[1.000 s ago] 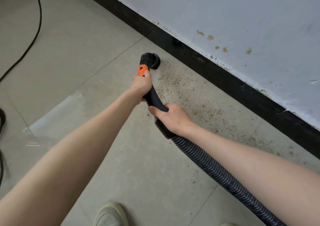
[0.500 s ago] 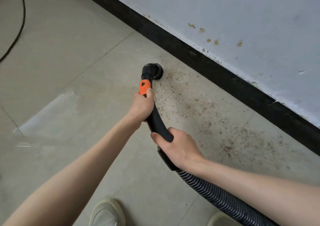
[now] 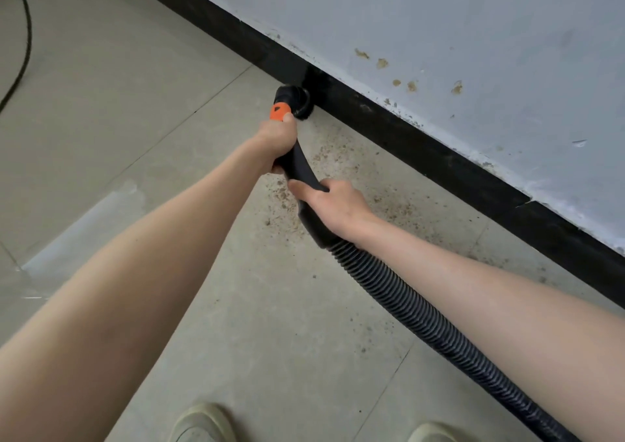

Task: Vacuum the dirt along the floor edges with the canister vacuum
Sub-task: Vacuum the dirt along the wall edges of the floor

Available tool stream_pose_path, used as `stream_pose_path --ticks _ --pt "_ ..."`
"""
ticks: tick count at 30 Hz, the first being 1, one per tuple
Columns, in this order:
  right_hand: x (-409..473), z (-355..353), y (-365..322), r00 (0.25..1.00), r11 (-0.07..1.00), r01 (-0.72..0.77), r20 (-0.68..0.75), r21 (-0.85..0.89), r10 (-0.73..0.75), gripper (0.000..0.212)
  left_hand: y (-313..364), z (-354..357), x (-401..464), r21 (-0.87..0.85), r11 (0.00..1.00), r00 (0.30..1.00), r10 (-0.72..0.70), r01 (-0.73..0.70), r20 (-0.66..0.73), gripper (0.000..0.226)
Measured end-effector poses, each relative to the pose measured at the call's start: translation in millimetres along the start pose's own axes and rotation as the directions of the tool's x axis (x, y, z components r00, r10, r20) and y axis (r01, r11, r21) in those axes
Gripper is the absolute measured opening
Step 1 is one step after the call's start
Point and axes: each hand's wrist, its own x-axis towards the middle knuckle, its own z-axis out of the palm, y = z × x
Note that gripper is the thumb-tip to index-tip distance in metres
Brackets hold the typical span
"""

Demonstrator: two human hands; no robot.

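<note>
While gripping, both hands (image 3: 306,171) around vacuum handle (image 3: 301,167).

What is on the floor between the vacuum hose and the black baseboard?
In the head view, brown dirt specks scatter over the tile between the hose and the baseboard.

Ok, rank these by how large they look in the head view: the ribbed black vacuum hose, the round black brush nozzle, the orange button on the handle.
1. Ribbed black vacuum hose, by far the largest; its near end also sits closest to the camera.
2. Round black brush nozzle.
3. Orange button, smallest, partly covered by the left hand.
</note>
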Motion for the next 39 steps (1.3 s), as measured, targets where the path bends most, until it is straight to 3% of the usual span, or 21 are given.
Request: stream_pose_path --ticks 16,26,30,33,39 --pt "-87 -6 40 0.984 0.973 -0.142 -0.129 -0.184 0.119 0.047 -34 53 -54 -0.131 0.991 0.987 0.008 0.013 0.158 0.054" --pt "-117 -9 43 0.968 0.963 -0.224 -0.15 -0.153 0.201 0.044 -37 68 -71 -0.049 0.999 0.971 0.006 0.006 0.239 0.06" --pt "-114 -7 38 0.975 0.97 -0.205 -0.116 -0.134 0.19 0.044 -32 60 -74 -0.075 0.997 0.964 0.002 0.018 0.264 0.041" --pt "-105 -11 31 0.985 0.973 -0.167 -0.075 -0.156 0.157 0.042 -32 49 -75 -0.156 0.984 0.97 -0.049 0.088 0.238 0.031" --pt "-79 -8 1 0.995 0.987 -0.088 0.034 -0.133 0.093 0.041 -29 15 -52 -0.249 0.961 0.993 -0.105 0.116 0.057 0.046"
